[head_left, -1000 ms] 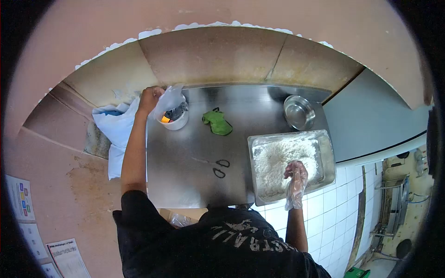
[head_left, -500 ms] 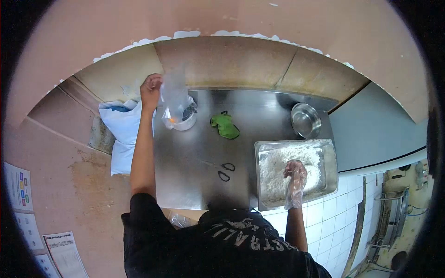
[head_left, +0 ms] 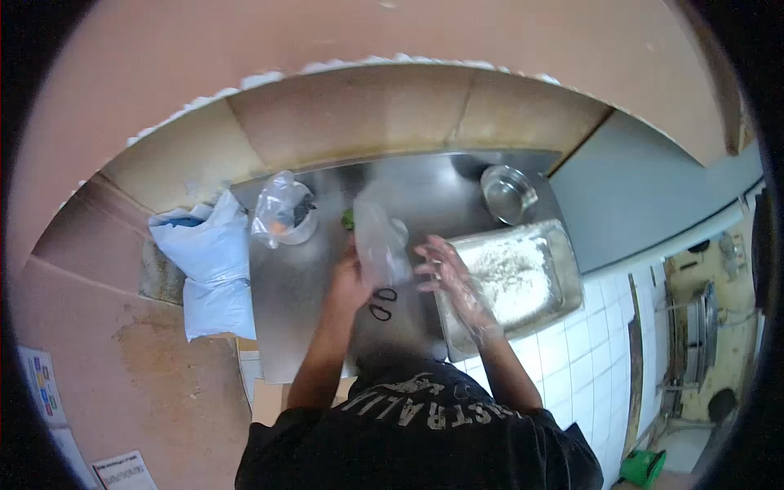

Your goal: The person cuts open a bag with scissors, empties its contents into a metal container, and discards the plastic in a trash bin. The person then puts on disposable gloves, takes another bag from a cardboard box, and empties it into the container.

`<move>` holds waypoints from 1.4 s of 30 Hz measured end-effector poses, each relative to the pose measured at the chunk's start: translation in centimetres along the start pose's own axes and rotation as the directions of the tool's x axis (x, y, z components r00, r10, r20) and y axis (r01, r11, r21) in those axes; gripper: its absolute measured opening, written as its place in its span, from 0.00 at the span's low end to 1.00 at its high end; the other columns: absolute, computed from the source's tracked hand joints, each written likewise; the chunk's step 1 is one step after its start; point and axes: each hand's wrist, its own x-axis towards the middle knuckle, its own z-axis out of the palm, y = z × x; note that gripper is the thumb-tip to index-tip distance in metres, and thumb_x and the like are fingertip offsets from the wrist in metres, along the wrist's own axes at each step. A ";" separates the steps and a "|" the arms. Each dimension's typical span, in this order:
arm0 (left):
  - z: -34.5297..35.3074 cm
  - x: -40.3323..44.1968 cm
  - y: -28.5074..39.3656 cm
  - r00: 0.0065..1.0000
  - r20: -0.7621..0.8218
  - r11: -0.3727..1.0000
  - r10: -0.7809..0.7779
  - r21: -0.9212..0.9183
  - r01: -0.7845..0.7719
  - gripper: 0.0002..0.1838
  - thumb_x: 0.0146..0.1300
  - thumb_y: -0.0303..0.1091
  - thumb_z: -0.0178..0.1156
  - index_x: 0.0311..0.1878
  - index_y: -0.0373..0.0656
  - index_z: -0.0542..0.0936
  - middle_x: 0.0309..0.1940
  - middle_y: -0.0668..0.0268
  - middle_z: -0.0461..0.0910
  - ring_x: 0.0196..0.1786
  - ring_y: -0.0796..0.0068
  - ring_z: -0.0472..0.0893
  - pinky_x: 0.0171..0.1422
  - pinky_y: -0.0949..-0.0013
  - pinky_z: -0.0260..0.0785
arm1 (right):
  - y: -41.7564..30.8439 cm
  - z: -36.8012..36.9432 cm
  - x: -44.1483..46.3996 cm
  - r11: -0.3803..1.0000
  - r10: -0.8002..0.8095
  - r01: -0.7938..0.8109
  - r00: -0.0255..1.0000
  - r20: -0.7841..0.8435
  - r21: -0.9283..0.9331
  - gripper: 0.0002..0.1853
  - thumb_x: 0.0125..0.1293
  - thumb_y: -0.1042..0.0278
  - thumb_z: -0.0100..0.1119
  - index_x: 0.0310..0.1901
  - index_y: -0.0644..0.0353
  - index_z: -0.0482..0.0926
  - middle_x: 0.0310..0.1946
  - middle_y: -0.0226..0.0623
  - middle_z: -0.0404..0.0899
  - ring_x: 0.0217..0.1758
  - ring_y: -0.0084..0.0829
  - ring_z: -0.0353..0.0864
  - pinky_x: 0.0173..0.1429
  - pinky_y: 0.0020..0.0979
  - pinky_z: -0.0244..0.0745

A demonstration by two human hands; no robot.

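My left hand, bare, is closed on a thin translucent plastic glove above the middle of the steel table. Motion blurs the plastic, so its outline is unclear. My right hand wears a clear plastic glove with white powder on it; its fingers are spread toward the held plastic, apparently not gripping it. Under that wrist is a metal tray holding white flour-like powder. Black-handled scissors lie just below the plastic. A green cloth-like item is mostly hidden behind it.
A white tub with a clear plastic bag stands at the back left. At the back right sits a round metal bowl. A white sack leans by the table's left edge, and a wall rises behind.
My left hand has come from the tub to the table's middle, bringing the translucent plastic. My right hand has lifted out of the powder, moved left and opened. The view has shifted.
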 end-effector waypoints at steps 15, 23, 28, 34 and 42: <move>16.0 -5.4 -6.0 0.700 0.548 0.884 -0.458 0.202 0.421 0.16 0.69 0.42 0.62 0.51 0.39 0.77 0.43 0.71 0.79 0.45 0.84 0.77 0.47 0.77 0.69 | -1.0 -6.0 -12.5 0.991 -0.003 0.078 0.812 -0.584 0.104 0.08 0.70 0.68 0.64 0.47 0.59 0.82 0.37 0.23 0.79 0.38 0.16 0.73 0.43 0.22 0.69; 25.3 -14.2 -6.9 0.354 0.863 0.764 -0.361 0.055 0.643 0.54 0.66 0.78 0.38 0.77 0.36 0.56 0.75 0.56 0.60 0.72 0.58 0.66 0.76 0.54 0.58 | -0.7 -11.6 -28.6 0.964 -0.256 0.077 0.520 -0.815 -0.253 0.08 0.71 0.66 0.63 0.35 0.60 0.82 0.28 0.24 0.76 0.30 0.14 0.70 0.31 0.22 0.65; 32.2 -24.0 -7.6 0.183 0.933 0.937 -0.310 0.267 0.226 0.36 0.73 0.38 0.59 0.76 0.36 0.55 0.71 0.55 0.67 0.65 0.62 0.75 0.61 0.64 0.75 | -0.2 -12.7 -44.1 0.976 -0.212 0.086 0.218 -0.952 -0.198 0.11 0.71 0.61 0.64 0.36 0.61 0.81 0.24 0.24 0.75 0.25 0.15 0.70 0.31 0.23 0.68; 38.2 -37.4 -12.0 0.050 0.837 0.791 -0.545 0.494 0.362 0.33 0.71 0.33 0.58 0.74 0.33 0.58 0.49 0.53 0.83 0.48 0.67 0.85 0.54 0.69 0.78 | 4.1 -11.9 -65.7 0.974 -0.226 0.005 0.143 -0.964 -0.228 0.19 0.73 0.50 0.58 0.33 0.59 0.79 0.23 0.25 0.71 0.27 0.19 0.69 0.32 0.27 0.69; 41.5 -50.8 -17.1 -0.443 0.699 0.717 -0.561 0.678 0.163 0.18 0.70 0.32 0.62 0.59 0.33 0.75 0.38 0.63 0.82 0.39 0.77 0.80 0.42 0.77 0.73 | 8.9 -0.3 -79.9 0.983 -0.176 0.002 -0.233 -0.956 -0.181 0.20 0.72 0.50 0.58 0.36 0.62 0.77 0.28 0.33 0.75 0.35 0.26 0.75 0.41 0.34 0.73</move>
